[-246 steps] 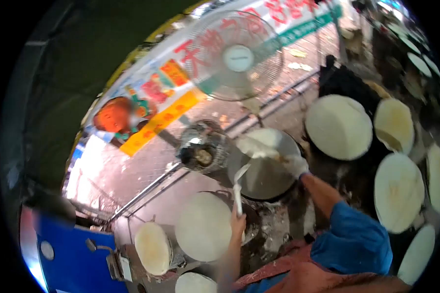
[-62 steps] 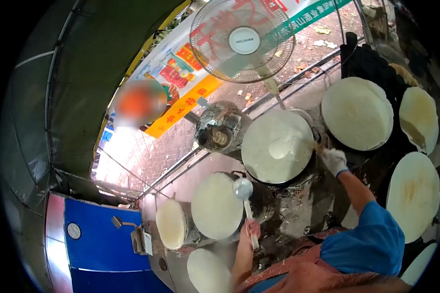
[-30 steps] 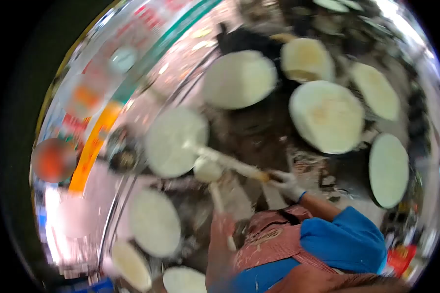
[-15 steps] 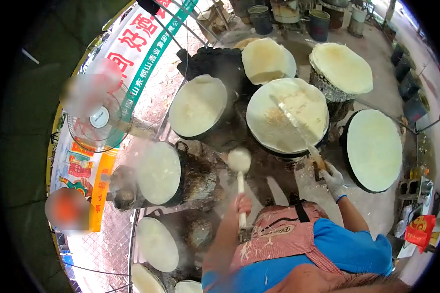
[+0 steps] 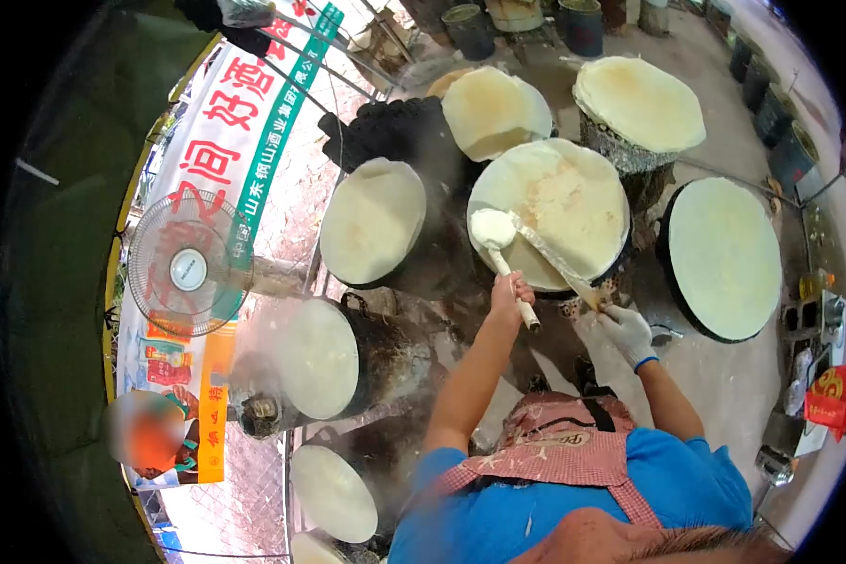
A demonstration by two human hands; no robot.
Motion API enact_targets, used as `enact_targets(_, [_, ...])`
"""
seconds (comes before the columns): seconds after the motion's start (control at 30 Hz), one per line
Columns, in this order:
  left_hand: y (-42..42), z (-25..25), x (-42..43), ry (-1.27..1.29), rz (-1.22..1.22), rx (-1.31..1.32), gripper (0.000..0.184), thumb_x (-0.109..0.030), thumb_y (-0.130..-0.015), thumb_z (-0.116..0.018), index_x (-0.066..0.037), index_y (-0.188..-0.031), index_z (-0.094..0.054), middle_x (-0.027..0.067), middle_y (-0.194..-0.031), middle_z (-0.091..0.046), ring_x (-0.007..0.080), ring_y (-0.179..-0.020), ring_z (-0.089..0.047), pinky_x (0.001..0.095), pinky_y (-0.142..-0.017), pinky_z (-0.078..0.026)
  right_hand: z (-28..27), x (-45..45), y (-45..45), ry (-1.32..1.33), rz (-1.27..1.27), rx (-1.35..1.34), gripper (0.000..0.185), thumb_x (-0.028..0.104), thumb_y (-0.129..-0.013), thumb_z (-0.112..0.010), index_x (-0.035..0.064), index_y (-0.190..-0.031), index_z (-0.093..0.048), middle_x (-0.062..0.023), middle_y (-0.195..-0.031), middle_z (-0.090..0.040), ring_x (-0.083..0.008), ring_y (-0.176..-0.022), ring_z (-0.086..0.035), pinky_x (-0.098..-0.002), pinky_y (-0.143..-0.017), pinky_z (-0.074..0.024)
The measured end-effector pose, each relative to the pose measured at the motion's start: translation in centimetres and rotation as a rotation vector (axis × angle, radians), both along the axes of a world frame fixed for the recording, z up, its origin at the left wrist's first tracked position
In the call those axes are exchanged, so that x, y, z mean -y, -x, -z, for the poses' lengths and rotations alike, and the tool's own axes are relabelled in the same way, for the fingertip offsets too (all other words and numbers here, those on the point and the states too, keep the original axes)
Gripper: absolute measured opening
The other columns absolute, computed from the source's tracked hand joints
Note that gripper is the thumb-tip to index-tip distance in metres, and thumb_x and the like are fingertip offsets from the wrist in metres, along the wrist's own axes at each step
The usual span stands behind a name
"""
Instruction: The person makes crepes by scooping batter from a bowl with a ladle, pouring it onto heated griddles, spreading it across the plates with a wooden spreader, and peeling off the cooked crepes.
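Note:
My left hand [image 5: 511, 289], bare, is wrapped round the pale handle of a ladle [image 5: 493, 228]. The ladle's bowl, filled with white batter, is over the left part of a large round griddle [image 5: 573, 202] covered by a pale flatbread with browned patches. My right hand [image 5: 626, 335], in a white glove, grips the wooden end of a long batter-coated spreader [image 5: 553, 256]. Its blade slants up and left across the same flatbread, its tip close beside the ladle's bowl.
More batter-covered griddles stand left [image 5: 374, 221], lower left [image 5: 320, 359] and right [image 5: 724, 258]. Behind are a flatbread stack [image 5: 639, 103] and metal buckets [image 5: 581, 26]. A fan [image 5: 189, 268] stands before a banner at left; a red bag [image 5: 829, 399] is at far right.
Since the earliest frames my view and body have turned from the griddle near the fan to the browned flatbread. Just now the ladle has moved up over that flatbread, beside the spreader.

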State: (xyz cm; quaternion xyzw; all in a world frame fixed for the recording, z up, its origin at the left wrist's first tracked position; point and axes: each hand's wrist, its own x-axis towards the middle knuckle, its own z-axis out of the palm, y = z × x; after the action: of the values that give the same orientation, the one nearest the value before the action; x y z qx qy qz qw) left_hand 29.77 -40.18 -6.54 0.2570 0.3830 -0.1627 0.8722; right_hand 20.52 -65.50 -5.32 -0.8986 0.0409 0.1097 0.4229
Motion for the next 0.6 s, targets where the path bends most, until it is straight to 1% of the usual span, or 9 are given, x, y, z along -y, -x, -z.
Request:
enact_targets(0.07, [0.0,-0.8,-1.1,0.178,0.004,-0.073,0.026,-0.012,-0.091,-0.052,-0.012,-0.073,-0.033,-0.0029,-0.056,-0.033,0.0088,-0.042,-0.035,0.024,-0.035,-0.03,-2.1,-0.2,-0.2,0.235,-0.061,0.005,0.034,0.033,-0.085,-0.057,0.0069,-0.104,-0.066,-0.0204,-0.091,-0.065,-0.0332,-0.086,-0.064,-0.0378,-0.074,-0.0495])
enact_targets(0.1, [0.1,-1.5,-1.0,0.119,-0.048,-0.07,0.029,-0.012,-0.093,-0.049,-0.012,-0.068,-0.033,-0.0032,-0.053,-0.032,0.0089,-0.041,-0.035,0.0241,-0.034,-0.029,-1.7,0.0,-0.5,0.29,-0.103,0.014,0.034,0.036,-0.085,-0.055,0.0088,-0.103,-0.067,-0.0196,-0.09,-0.065,-0.0347,-0.084,-0.063,-0.041,-0.073,-0.0498])
enact_targets(0.23, [-0.3,-2.0,-2.8,0.331,-0.019,-0.124,0.03,-0.014,-0.094,-0.048,-0.01,-0.067,-0.034,-0.0025,-0.052,-0.033,0.0092,-0.04,-0.035,0.0245,-0.034,-0.03,-0.1,-1.4,-0.8,0.149,-0.089,0.102,0.029,0.034,-0.085,-0.055,0.0105,-0.096,-0.068,-0.0177,-0.083,-0.065,-0.0342,-0.078,-0.064,-0.0426,-0.068,-0.0501])
enact_targets(0.27, [-0.4,-2.4,-3.8,0.393,-0.019,-0.131,0.03,-0.015,-0.095,-0.046,-0.009,-0.067,-0.035,-0.0015,-0.051,-0.034,0.0099,-0.04,-0.034,0.0246,-0.036,-0.032,0.0,-1.0,-0.9,0.229,-0.122,0.093,0.029,0.034,-0.085,-0.056,0.0108,-0.096,-0.068,-0.018,-0.083,-0.065,-0.0344,-0.078,-0.064,-0.0426,-0.068,-0.0499])
enact_targets(0.33, [1.7,-5.2,-7.1,1.024,0.039,-0.043,0.032,-0.017,-0.096,-0.044,-0.007,-0.066,-0.036,0.0,-0.051,-0.034,0.0106,-0.041,-0.034,0.0249,-0.037,-0.033,-0.8,-0.2,-1.7,0.384,-0.182,0.075,0.029,0.035,-0.085,-0.056,0.0114,-0.098,-0.068,-0.0188,-0.084,-0.065,-0.0349,-0.078,-0.063,-0.0427,-0.067,-0.0496])
enact_targets(0.37, [3.8,-7.4,-8.2,1.069,0.077,0.048,0.034,-0.019,-0.097,-0.043,-0.006,-0.066,-0.037,0.001,-0.051,-0.035,0.0113,-0.042,-0.035,0.0254,-0.038,-0.034,-1.1,0.3,-1.9,0.42,-0.154,0.067,0.03,0.035,-0.084,-0.057,0.0117,-0.099,-0.067,-0.0189,-0.085,-0.065,-0.0352,-0.079,-0.063,-0.0426,-0.068,-0.0498])
enact_targets(0.43, [7.3,-8.1,-10.2,1.027,0.189,0.251,0.036,-0.023,-0.098,-0.04,-0.006,-0.067,-0.039,0.0023,-0.052,-0.035,0.0125,-0.043,-0.037,0.0268,-0.04,-0.036,0.3,0.1,-2.0,0.297,-0.086,0.088,0.029,0.035,-0.084,-0.057,0.0112,-0.098,-0.067,-0.0179,-0.084,-0.065,-0.0348,-0.078,-0.063,-0.0425,-0.068,-0.05])
enact_targets(0.5, [9.2,-7.3,-11.6,0.85,0.323,0.467,0.038,-0.026,-0.099,-0.038,-0.005,-0.068,-0.041,0.0031,-0.054,-0.036,0.0133,-0.044,-0.038,0.0286,-0.04,-0.037,1.0,-1.1,-1.8,0.185,-0.052,0.073,0.027,0.033,-0.084,-0.056,0.0119,-0.098,-0.067,-0.0163,-0.084,-0.065,-0.0341,-0.079,-0.063,-0.0425,-0.069,-0.0504])
enact_targets(0.6, [10.9,-10.0,-13.4,0.806,0.026,0.14,0.042,-0.032,-0.1,-0.036,-0.006,-0.068,-0.041,0.0036,-0.052,-0.035,0.0147,-0.042,-0.039,0.0301,-0.04,-0.039,-0.2,-2.4,-1.6,0.322,-0.139,0.123,0.028,0.033,-0.083,-0.058,0.0111,-0.098,-0.068,-0.0161,-0.086,-0.065,-0.0338,-0.077,-0.064,-0.0434,-0.069,-0.0496])
